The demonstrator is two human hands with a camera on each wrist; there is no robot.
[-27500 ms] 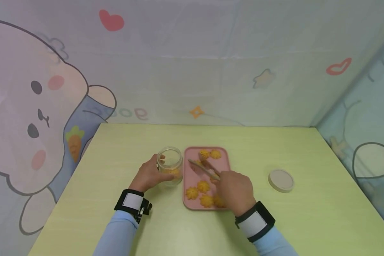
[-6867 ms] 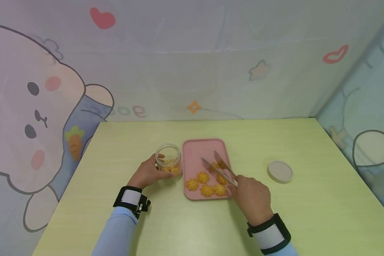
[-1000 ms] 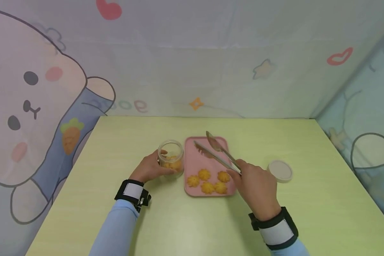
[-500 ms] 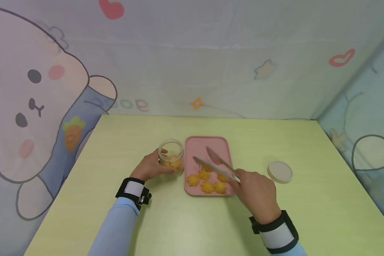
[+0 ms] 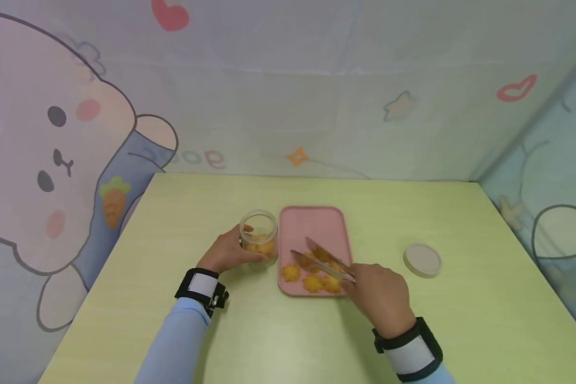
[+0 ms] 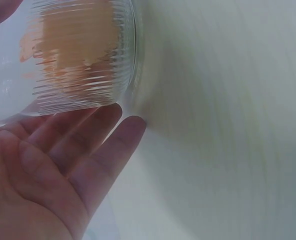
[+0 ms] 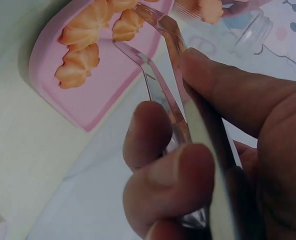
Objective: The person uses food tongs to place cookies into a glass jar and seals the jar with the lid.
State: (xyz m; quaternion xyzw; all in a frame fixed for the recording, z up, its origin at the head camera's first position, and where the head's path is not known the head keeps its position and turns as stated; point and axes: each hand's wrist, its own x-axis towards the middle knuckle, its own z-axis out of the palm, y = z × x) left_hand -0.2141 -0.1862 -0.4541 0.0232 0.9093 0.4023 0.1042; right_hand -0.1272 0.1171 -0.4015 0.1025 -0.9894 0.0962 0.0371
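My left hand (image 5: 228, 253) grips a clear glass jar (image 5: 267, 252) from its left side; ribbed glass and yellow-orange cookies show through it in the left wrist view. To its right is a pink tray (image 5: 312, 221) with several flower-shaped cookies (image 5: 313, 283) on its near half. Metal tongs (image 5: 333, 272) are in my right hand (image 5: 379, 296), thumb on one arm and fingers curled on the other. Their spread tips reach down around a cookie (image 7: 128, 24) in the right wrist view. The far half of the tray is bare.
A round whitish lid (image 5: 422, 260) lies on the pale yellow table (image 5: 461, 320), right of the tray. Behind the table hangs a printed cloth (image 5: 269, 106) with cartoon figures. The jar stands close against the tray's left edge.
Over the last second the tongs came down and nearer, from over the tray's far half to the cookies. Longer ago, cookies lay at the far end; the jar now holds more.
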